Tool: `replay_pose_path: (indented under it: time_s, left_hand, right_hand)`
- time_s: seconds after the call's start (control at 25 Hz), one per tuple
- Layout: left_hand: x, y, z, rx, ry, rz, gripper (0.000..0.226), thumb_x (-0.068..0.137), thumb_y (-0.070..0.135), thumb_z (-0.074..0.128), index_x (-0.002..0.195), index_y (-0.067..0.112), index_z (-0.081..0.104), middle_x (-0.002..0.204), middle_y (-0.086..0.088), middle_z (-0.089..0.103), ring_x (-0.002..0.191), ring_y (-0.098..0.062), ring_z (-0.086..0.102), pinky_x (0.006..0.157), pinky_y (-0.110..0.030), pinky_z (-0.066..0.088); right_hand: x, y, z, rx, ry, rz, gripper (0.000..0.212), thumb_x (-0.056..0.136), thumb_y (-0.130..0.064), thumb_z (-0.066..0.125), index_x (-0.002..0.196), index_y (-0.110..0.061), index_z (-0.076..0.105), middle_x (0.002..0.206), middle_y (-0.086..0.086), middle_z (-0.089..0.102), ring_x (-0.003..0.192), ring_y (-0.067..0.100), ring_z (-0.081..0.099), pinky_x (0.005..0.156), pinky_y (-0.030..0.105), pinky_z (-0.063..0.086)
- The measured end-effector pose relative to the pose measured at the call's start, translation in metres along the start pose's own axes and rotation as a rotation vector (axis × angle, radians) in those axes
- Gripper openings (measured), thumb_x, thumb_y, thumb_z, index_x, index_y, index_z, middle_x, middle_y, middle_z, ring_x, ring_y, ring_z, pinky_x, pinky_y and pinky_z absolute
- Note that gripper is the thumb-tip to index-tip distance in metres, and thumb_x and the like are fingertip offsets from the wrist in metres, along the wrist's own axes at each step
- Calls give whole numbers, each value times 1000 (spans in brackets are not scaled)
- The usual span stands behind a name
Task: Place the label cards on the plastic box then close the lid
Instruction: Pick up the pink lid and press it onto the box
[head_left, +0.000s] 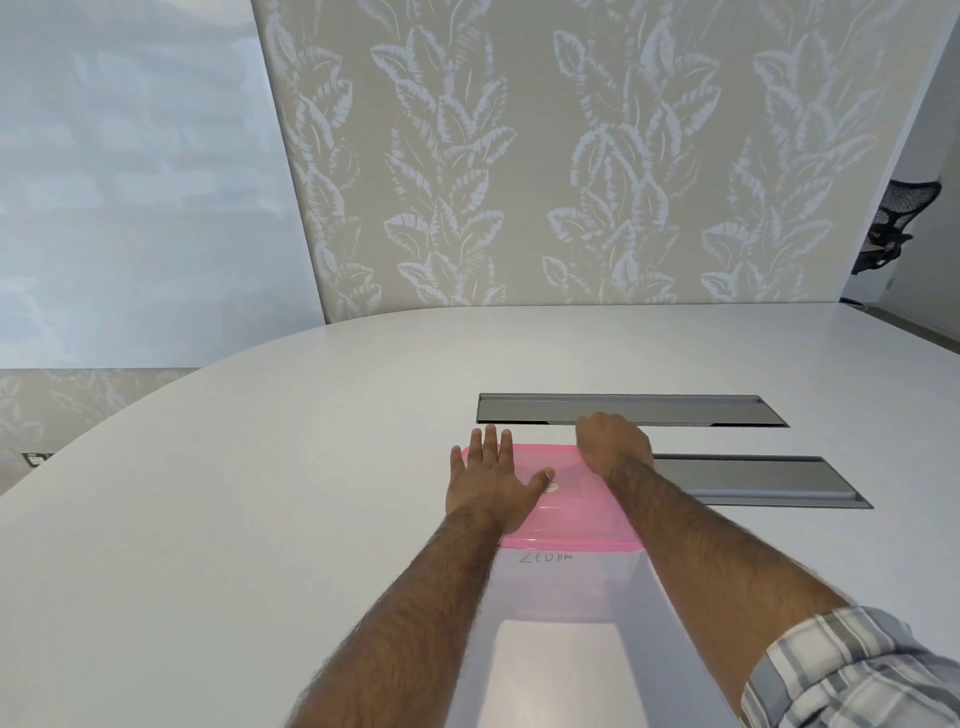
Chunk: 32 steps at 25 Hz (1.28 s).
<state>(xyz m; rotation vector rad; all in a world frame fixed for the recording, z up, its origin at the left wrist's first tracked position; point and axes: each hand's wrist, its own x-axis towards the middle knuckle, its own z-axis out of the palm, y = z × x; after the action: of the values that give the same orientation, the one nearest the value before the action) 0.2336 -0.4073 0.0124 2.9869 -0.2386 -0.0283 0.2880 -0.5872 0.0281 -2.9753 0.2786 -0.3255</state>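
A clear plastic box (561, 587) stands on the white table, and its pink lid (576, 514) lies on top of it. Through the near wall I see a label card (546, 557) with handwritten letters inside the box. My left hand (493, 480) lies flat on the lid's left part, fingers spread. My right hand (615, 441) rests on the lid's far right corner with its fingers curled down over the edge; the fingertips are hidden.
The white rounded table (260, 493) stretches left and far. Two grey recessed cable trays (628, 410) (769, 480) sit just behind and right of the box. A leaf-patterned wall stands behind the table, and a dark mesh chair (898, 223) is at far right.
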Motion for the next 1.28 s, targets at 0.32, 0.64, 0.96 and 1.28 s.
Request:
replay_pose_path:
  time_s: [0.32,0.64,0.96,1.28]
  left_hand:
    - [0,0,-2,-6,-19,6,85,96,69,7,161,16,-6,168,-5,-12,154,-23,-14,123,-50,-4]
    - [-6,3,-13,-28,-88,82,81,101,63,15,161,12,-2,168,-6,-11,155,-24,-11,123,-49,-4]
    - [-22,-4,-2,-29,-50,34,78,101,62,11,161,16,-4,168,-2,-13,155,-21,-11,124,-48,-3]
    - [-27,-5,-15,-22,-64,34,82,100,65,12,160,13,-7,167,-5,-16,154,-22,-15,123,-48,-7]
  right_hand:
    - [-51,-16,4,-3,-79,-23,50,100,-40,25,128,-9,53,132,14,55,122,31,50,100,47,41]
    - [-87,-2,-6,46,-166,-81,74,100,-55,14,157,-8,8,166,8,1,153,25,-1,123,47,2]
    - [-88,-3,-7,23,-197,-93,72,100,-52,12,157,-9,5,166,8,-2,153,25,-3,123,47,1]
    - [-101,1,-17,83,-200,-94,79,99,-59,9,157,-6,3,165,10,-2,153,26,-4,124,44,0]
